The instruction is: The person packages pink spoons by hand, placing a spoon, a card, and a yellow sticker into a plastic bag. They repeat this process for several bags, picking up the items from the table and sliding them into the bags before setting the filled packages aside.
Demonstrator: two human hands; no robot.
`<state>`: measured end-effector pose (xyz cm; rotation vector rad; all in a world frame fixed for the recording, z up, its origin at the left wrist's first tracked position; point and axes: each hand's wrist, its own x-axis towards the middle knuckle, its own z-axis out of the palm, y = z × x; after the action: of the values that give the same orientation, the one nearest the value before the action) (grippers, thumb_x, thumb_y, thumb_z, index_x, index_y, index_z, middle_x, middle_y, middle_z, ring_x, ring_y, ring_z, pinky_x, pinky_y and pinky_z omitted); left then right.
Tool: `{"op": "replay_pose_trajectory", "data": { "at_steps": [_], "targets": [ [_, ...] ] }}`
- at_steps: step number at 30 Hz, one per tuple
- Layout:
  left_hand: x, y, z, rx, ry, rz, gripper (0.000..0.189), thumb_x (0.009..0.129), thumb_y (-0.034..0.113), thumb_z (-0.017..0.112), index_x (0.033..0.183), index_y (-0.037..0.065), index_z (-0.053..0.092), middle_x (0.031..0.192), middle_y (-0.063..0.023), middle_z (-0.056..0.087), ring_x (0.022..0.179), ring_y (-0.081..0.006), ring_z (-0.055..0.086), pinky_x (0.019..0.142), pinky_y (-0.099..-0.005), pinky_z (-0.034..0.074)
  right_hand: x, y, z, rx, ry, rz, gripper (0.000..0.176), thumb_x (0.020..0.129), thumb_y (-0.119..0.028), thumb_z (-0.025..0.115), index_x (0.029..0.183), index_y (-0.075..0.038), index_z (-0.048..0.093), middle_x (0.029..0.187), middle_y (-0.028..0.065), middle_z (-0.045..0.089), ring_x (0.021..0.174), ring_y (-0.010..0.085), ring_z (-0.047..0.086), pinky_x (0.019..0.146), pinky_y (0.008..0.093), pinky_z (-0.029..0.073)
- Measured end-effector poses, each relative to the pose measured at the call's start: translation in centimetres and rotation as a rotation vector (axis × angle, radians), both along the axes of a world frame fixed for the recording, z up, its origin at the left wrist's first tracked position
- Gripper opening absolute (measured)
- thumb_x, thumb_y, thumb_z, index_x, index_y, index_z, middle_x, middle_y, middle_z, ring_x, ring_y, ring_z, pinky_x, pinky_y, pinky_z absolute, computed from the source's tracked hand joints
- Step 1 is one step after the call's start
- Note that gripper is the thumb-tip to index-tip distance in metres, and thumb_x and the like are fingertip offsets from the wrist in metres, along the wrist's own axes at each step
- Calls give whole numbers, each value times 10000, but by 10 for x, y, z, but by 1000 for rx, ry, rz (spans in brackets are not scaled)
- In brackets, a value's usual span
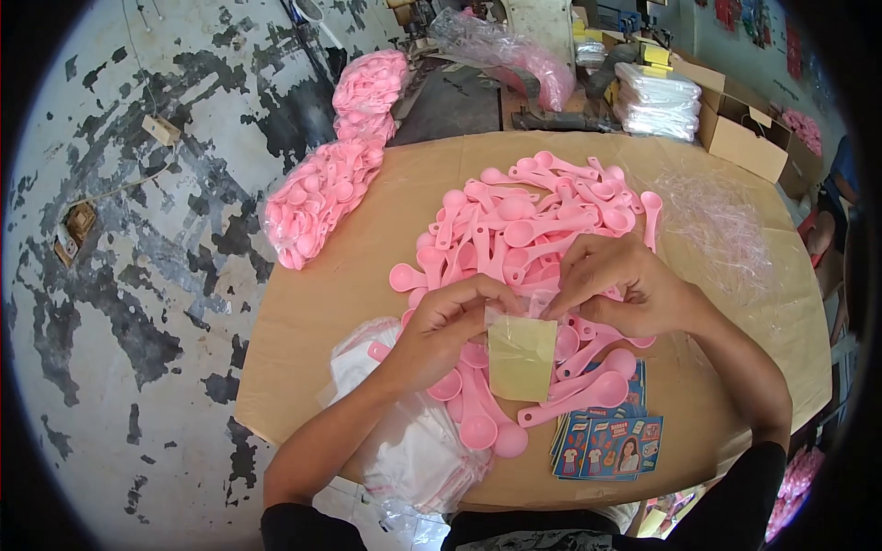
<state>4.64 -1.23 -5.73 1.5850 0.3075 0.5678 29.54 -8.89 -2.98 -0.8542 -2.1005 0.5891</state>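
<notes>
A small clear plastic bag with a yellow card inside [521,360] hangs upright in front of me. My left hand [441,335] pinches its top left corner. At the top right, the fingers of my right hand [634,286] are closed on the bag's clear upper edge. Behind and below the bag lies a heap of pink plastic scoops [551,225], some partly hidden by my hands. Printed blue cards [611,450] lie stacked and fanned near the table's front edge, under the nearest scoops. A white plastic sack [404,459] rests under my left forearm.
Bulging clear bags of pink scoops [322,197] stand along the table's left edge. Thin clear plastic strands [721,234] lie at the right on the brown tabletop [340,285]. Behind are a cardboard box [749,129] and stacked clear packets [657,101]. Another person's arm [822,234] shows far right.
</notes>
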Motion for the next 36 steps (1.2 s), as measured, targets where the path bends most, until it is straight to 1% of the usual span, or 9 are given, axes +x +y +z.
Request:
{"op": "replay_pose_trajectory", "data": {
  "at_steps": [12,17,20,21,28,30,31,32,36],
  "targets": [
    [-1,1,4,-243,-108,-106,53,955,55,441,966,51,493,918,-4,505,876,-69,561,775,-234,467,0,-2,4,83,-135,-20,325,706,44,594,961,-98,736,785,51,657,792,216,572,752,347,482],
    [6,0,-6,89,-14,69,129,920,30,591,930,57,465,887,24,487,900,-51,557,771,-215,477,15,-4,22,281,-331,-186,263,755,1,585,996,-52,677,808,69,669,832,206,618,762,348,492],
    [5,-2,-2,74,-70,53,156,909,30,615,976,47,474,949,3,513,958,-68,558,812,-239,478,-10,-20,38,-176,74,-275,264,825,-49,600,1089,-43,602,851,89,691,831,190,655,730,324,512],
    [5,-4,-1,70,-94,38,163,910,33,615,1002,42,482,979,-9,524,981,-78,557,830,-252,478,-18,-25,38,-222,-2,-253,361,872,-114,642,1212,-56,538,881,113,700,779,168,669,685,291,522],
    [-10,2,31,175,-387,161,363,917,0,552,1265,24,451,1250,-83,496,1148,-173,514,958,-329,444,-21,-55,72,-457,-94,-343,427,813,-119,738,1206,-49,586,902,116,700,724,156,665,683,277,526],
    [-34,2,58,229,-467,274,363,942,103,531,1283,19,438,1248,-114,511,1124,-206,537,931,-356,470,4,-75,90,-361,-442,-235,402,729,-115,798,1099,-51,654,890,41,695,742,134,657,665,279,513],
    [-48,5,72,453,-539,258,400,977,227,433,1312,9,419,1312,-218,484,1130,-344,554,910,-458,491,19,-88,93,-519,-511,-171,406,716,-134,806,1088,-57,662,913,50,696,754,157,661,663,293,508],
    [-64,-1,86,366,-660,232,426,969,248,388,1324,15,407,1265,-235,518,1097,-365,565,923,-481,476,30,-98,94,-671,-591,-112,411,703,-152,814,1077,-62,670,937,58,698,766,179,665,661,306,503],
    [-109,-10,112,723,-783,88,428,983,287,320,1294,6,411,1168,-256,565,1026,-351,594,902,-485,478,-3,-110,74,-193,-844,-324,282,729,-148,766,988,-74,687,879,75,694,762,247,637,723,361,489]
  ]
}}
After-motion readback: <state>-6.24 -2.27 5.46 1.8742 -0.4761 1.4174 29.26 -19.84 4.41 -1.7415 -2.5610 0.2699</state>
